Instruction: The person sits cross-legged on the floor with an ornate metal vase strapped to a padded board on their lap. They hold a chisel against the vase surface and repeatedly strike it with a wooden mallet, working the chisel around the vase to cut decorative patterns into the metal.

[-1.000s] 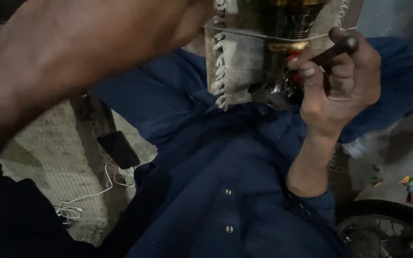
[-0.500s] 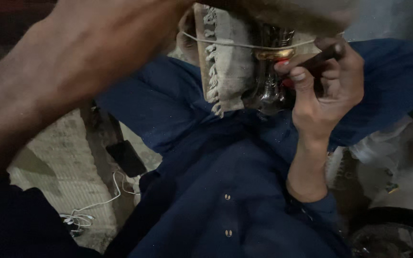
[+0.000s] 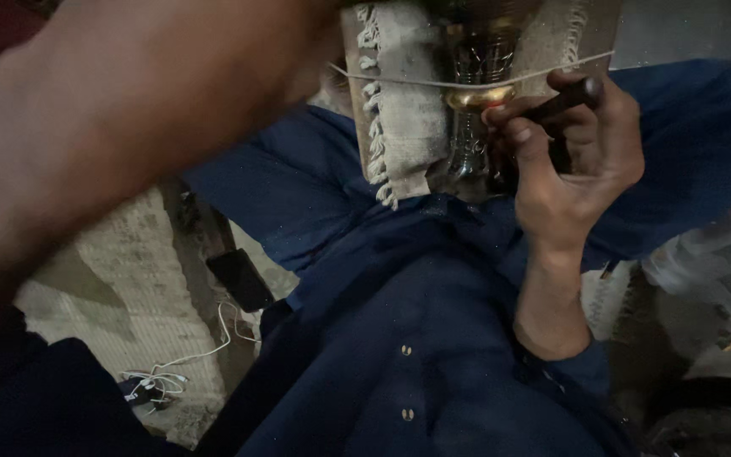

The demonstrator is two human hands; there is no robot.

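Right hand [image 3: 581, 161]: clamped on dark tool handle [image 3: 570, 97], tip against engraved metal vessel [image 3: 474, 101] wrapped in fringed cloth [image 3: 403, 110]. Left hand: out of view. Keep vessel braced, strokes short.

Support surface: floor, covered at lower left by a pale woven mat [image 3: 120, 279], coarse texture, worn patches. On the mat: a dark flat rectangular object [image 3: 240, 279], lying beside a darker strip running along the mat. Near it, a thin white cable [image 3: 200, 351] trails toward a tangled bundle at the mat's lower edge. Floor at right: dim, details unclear.
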